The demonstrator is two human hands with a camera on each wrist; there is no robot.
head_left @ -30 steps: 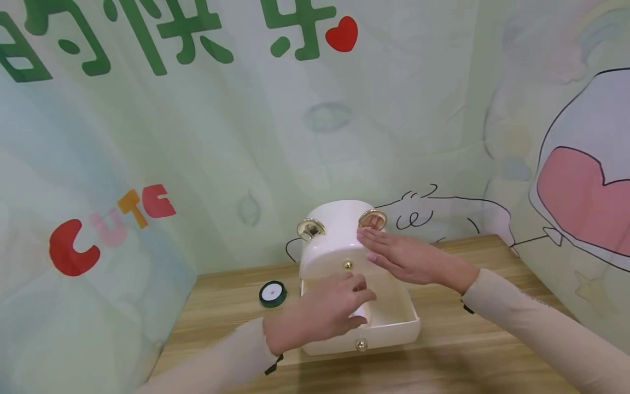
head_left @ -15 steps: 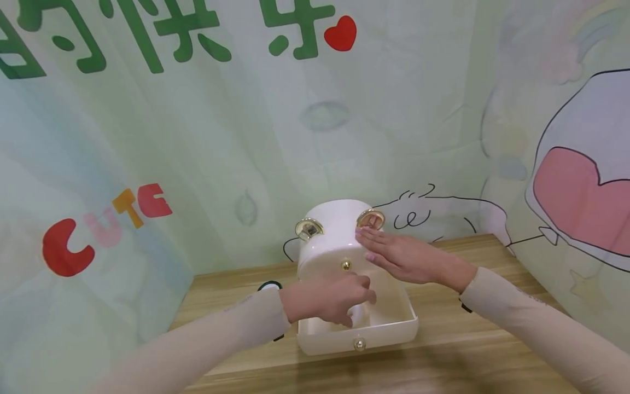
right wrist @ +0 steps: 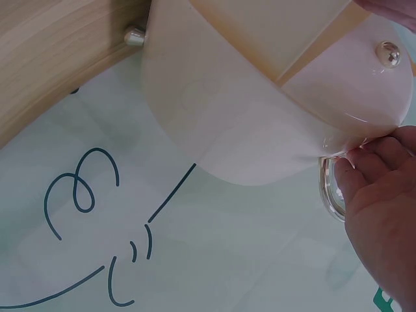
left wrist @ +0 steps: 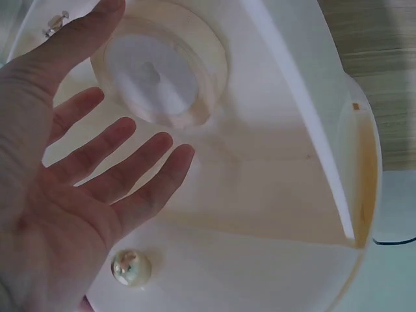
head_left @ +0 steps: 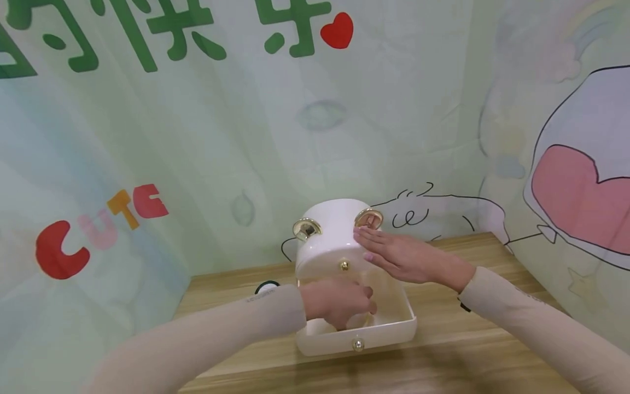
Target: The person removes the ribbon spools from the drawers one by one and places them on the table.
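A white box (head_left: 337, 216) with two gold-rimmed ears (head_left: 307, 227) stands on the table, its lower drawer (head_left: 381, 332) pulled out. Inside that drawer is my left hand (head_left: 337, 301), fingers apart and loosely bent. The left wrist view shows a cream ribbon spool (left wrist: 153, 75) with a white centre lying in the drawer, beside the hand's thumb and fingers; nothing is gripped. My right hand (head_left: 401, 256) rests on the box's right side with straight fingers, just below the right ear (head_left: 368, 219). In the right wrist view its fingertips touch the box near the ear.
A dark green spool with a white centre (head_left: 267, 285) lies on the wooden table (head_left: 467, 306) left of the box, partly covered by my left sleeve (head_left: 236, 328). Gold knobs (head_left: 358, 345) stick out from the box fronts. A printed cloth (head_left: 418, 120) hangs behind the table.
My left hand has moved right and lower into the drawer, and its sleeve now covers much of the green spool. My right hand stays in place on the box.
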